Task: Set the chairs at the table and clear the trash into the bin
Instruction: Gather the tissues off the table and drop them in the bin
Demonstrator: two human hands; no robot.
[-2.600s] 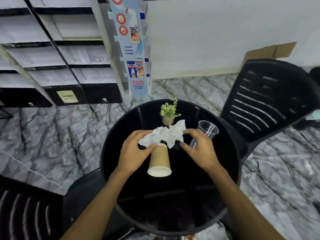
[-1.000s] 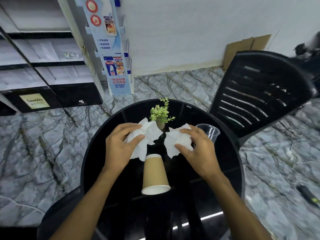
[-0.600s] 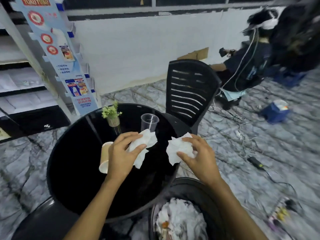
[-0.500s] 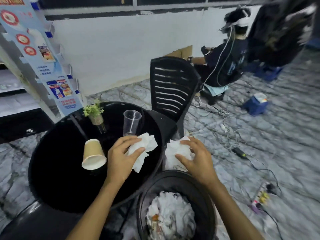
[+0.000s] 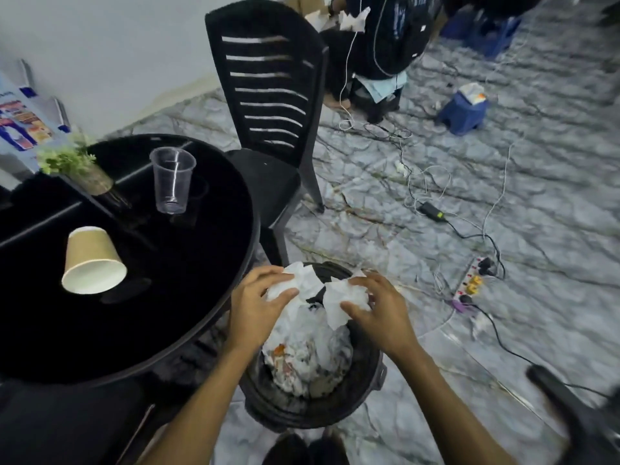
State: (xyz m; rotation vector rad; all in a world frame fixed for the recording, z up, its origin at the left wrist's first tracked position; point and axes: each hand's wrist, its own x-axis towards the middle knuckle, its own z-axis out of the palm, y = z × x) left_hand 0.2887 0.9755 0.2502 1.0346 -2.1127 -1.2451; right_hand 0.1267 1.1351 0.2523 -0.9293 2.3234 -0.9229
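Both hands hover over the black bin (image 5: 364, 380), which is filled with crumpled white paper. My left hand (image 5: 256, 305) pinches one crumpled white tissue (image 5: 300, 283) and my right hand (image 5: 379, 308) pinches another white tissue (image 5: 339, 300). On the round black table (image 5: 188, 297) at left lie a tipped brown paper cup (image 5: 90, 260) and an upright clear plastic cup (image 5: 171, 179). A black slatted chair (image 5: 268, 105) stands at the table's far right side.
A small green plant (image 5: 72, 166) sits at the table's back. Cables, a charger (image 5: 432, 209) and a power strip (image 5: 469, 283) litter the marble floor to the right. A blue stool (image 5: 464, 110) and a seated person (image 5: 385, 45) are farther back.
I picked up two tissues from the table, turned right, and carried them from above the table to above the bin.
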